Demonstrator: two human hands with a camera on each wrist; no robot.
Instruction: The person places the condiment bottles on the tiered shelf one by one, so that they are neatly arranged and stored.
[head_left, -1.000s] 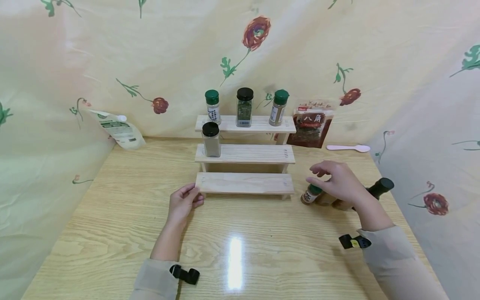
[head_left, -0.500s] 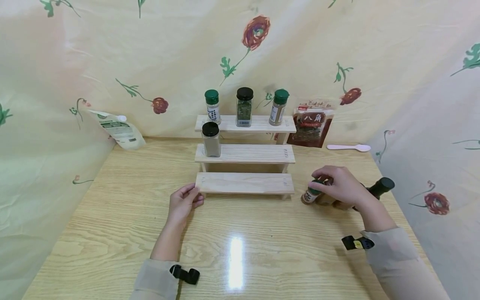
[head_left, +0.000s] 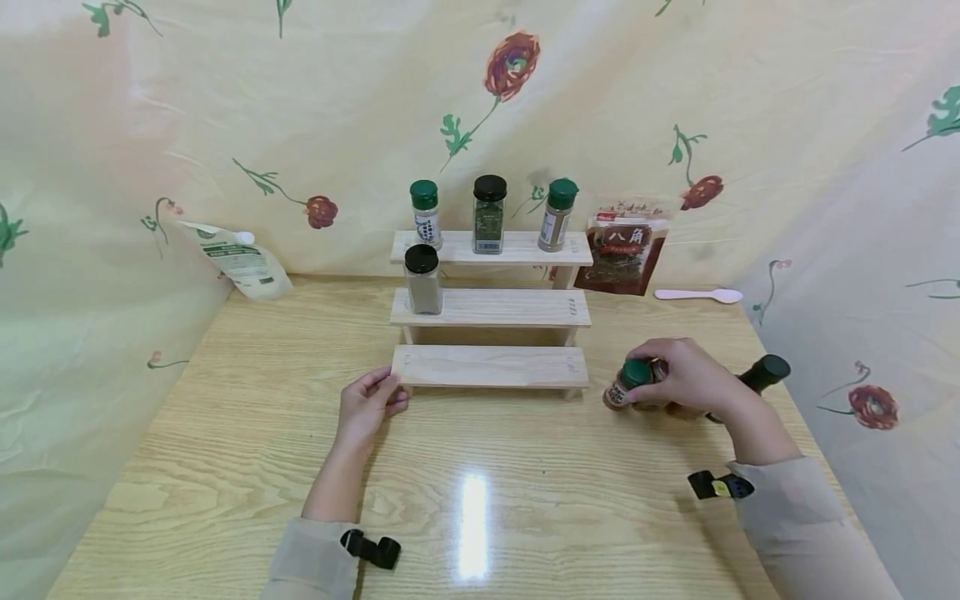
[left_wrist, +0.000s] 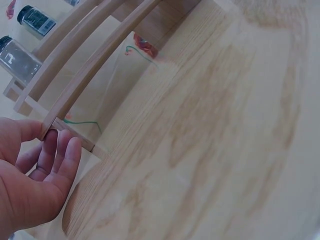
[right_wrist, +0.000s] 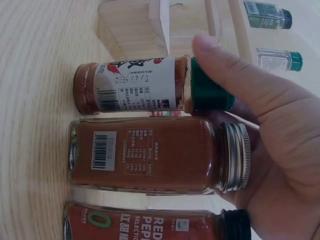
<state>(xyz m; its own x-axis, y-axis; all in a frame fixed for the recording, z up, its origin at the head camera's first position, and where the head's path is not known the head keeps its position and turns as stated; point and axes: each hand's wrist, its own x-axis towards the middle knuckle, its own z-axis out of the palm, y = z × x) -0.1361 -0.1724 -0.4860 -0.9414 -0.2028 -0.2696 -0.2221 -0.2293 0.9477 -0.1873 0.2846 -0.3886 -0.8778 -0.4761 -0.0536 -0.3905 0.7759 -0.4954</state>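
Observation:
My left hand (head_left: 366,406) pinches the left end of the lowest step of a three-tier wooden spice rack (head_left: 487,367); in the left wrist view its fingers (left_wrist: 62,155) curl at the shelf end. On the right, my right hand (head_left: 693,379) has thumb and fingers around the green cap of a small spice jar (right_wrist: 135,85), which stands on the table. Beside that jar are a square brown spice jar (right_wrist: 145,155) with a silver lid and a red pepper jar (right_wrist: 150,225) with a black lid. The hand partly hides them in the head view.
Three spice jars stand on the top tier, the middle one a green-filled jar (head_left: 489,221). A black-lidded jar (head_left: 424,283) is on the middle tier. Behind are a star anise bag (head_left: 621,254), a pink spoon (head_left: 697,296) and a white pouch (head_left: 247,262). A dark-capped bottle (head_left: 763,373) stands far right.
My right hand has lowered over the small jar, and its thumb and fingers have closed in around the green cap. The left hand has stayed on the rack.

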